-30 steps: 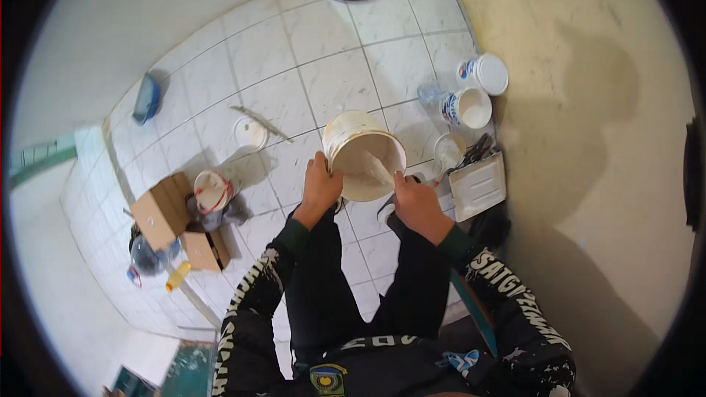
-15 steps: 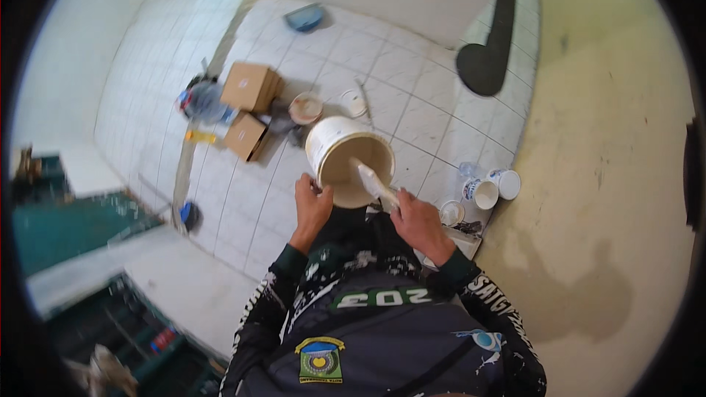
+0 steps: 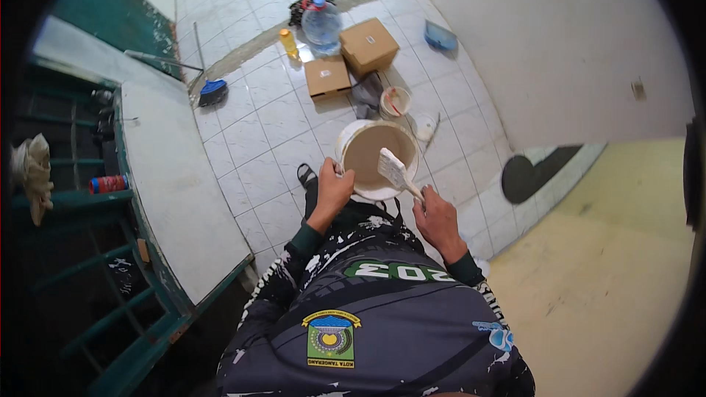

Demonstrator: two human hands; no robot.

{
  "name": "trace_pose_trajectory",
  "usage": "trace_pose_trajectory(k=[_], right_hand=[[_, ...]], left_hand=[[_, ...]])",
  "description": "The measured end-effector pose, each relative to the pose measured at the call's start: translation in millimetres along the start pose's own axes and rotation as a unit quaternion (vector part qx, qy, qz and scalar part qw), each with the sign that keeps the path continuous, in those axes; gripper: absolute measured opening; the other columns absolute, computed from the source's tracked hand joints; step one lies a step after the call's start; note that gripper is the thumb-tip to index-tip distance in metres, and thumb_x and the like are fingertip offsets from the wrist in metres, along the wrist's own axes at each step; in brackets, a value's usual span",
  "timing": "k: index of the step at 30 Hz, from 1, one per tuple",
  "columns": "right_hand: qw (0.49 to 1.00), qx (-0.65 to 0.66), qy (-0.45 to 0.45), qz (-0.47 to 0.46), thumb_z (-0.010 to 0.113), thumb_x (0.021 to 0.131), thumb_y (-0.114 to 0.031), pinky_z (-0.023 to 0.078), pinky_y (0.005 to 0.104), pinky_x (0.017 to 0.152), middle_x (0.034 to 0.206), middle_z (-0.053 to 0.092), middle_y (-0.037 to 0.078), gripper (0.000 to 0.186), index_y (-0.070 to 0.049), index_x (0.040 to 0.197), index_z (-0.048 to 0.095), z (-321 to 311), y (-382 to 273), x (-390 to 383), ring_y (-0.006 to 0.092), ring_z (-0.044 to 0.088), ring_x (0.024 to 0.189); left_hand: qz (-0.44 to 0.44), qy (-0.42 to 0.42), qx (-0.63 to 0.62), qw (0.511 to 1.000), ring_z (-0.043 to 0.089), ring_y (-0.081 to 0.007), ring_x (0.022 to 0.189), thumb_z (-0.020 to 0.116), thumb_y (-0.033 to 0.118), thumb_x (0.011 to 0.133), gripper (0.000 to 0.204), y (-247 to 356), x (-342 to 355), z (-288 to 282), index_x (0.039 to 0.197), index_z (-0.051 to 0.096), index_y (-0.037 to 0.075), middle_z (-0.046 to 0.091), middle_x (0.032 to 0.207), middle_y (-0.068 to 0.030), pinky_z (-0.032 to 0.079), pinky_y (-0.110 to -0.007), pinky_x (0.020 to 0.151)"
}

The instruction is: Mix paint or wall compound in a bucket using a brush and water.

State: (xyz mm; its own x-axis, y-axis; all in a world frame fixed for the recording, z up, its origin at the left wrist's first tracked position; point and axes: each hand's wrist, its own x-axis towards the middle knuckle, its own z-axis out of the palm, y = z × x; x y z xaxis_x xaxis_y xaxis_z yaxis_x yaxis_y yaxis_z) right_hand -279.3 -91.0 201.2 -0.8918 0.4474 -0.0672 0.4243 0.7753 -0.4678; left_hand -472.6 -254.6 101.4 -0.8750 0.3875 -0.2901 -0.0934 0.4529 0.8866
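Note:
My left hand [image 3: 332,195] is closed on the near left rim of a white paint bucket [image 3: 377,194], held in front of my body. Pale, beige-looking paint coats its inside; how deep it goes, I cannot tell. In my right hand [image 3: 439,224] is the handle of a flat paintbrush [image 3: 395,169], gripped at the bucket's near right side. White paint covers the brush head, which slants up and left over the bucket's opening. Whether the brush touches the rim is unclear.
Beyond the bucket stand two cardboard boxes [image 3: 370,45], a big water bottle [image 3: 321,26], a yellow bottle [image 3: 288,44] and a small tub [image 3: 396,103]. A blue dustpan [image 3: 440,35] lies farther right. On the left are a broom [image 3: 213,93] and a green-barred window [image 3: 73,191]; a yellowish wall [image 3: 581,265] rises right.
My view has turned left, bringing the window and broom further in; the white tubs at right are gone from sight. The brush head has come up from inside the bucket to its opening.

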Motion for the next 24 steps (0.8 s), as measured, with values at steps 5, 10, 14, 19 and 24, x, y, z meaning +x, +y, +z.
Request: trace_pose_trajectory(k=[5,10,14,19,24], right_hand=[[0.997,0.023,-0.064,-0.026,0.064,0.089,-0.014,0.049,0.0517,0.058,0.075,0.061,0.021,0.021,-0.001,0.102,0.054,21,-65,85,0.0439,0.062,0.067],[0.993,0.042,-0.081,-0.08,0.065,0.091,-0.014,0.049,0.0506,0.061,0.078,0.064,0.021,0.02,-0.002,0.1,0.053,51,-138,166,0.0441,0.063,0.069],[0.986,0.041,-0.093,-0.13,0.066,0.09,-0.014,0.049,0.051,0.061,0.077,0.063,0.021,0.019,-0.003,0.101,0.054,73,-180,236,0.0438,0.063,0.07],[0.976,0.049,-0.119,-0.176,0.069,0.086,-0.017,0.05,0.0499,0.062,0.075,0.061,0.02,0.025,-0.005,0.101,0.054,91,-218,323,0.042,0.065,0.073],[0.966,0.031,-0.135,-0.219,0.07,0.086,-0.017,0.053,0.0479,0.066,0.087,0.064,0.016,0.03,-0.005,0.108,0.053,100,-243,413,0.0381,0.066,0.078]], left_hand=[[-0.036,0.032,-0.018,0.999,0.05,-0.037,0.079,0.065,0.019,0.079,0.031,-20,44,-82,0.088,0.046,-0.003,0.051,0.083,-0.0209,0.043,-0.046,0.072],[-0.059,0.053,0.005,0.997,0.049,-0.0362,0.084,0.065,0.019,0.079,0.031,-16,102,-175,0.093,0.049,-0.003,0.051,0.088,-0.0209,0.045,-0.044,0.076],[-0.043,0.096,-0.002,0.994,0.047,-0.0338,0.086,0.065,0.017,0.078,0.029,-9,147,-233,0.092,0.05,-0.002,0.05,0.085,-0.0179,0.044,-0.043,0.077],[-0.025,0.125,0.003,0.992,0.047,-0.0322,0.086,0.065,0.017,0.077,0.025,-4,215,-284,0.087,0.05,-0.002,0.051,0.081,-0.0159,0.044,-0.043,0.077],[-0.053,0.159,-0.062,0.984,0.049,-0.0319,0.08,0.065,0.015,0.077,0.024,-12,290,-308,0.084,0.049,-0.001,0.053,0.078,-0.0163,0.044,-0.044,0.072]])
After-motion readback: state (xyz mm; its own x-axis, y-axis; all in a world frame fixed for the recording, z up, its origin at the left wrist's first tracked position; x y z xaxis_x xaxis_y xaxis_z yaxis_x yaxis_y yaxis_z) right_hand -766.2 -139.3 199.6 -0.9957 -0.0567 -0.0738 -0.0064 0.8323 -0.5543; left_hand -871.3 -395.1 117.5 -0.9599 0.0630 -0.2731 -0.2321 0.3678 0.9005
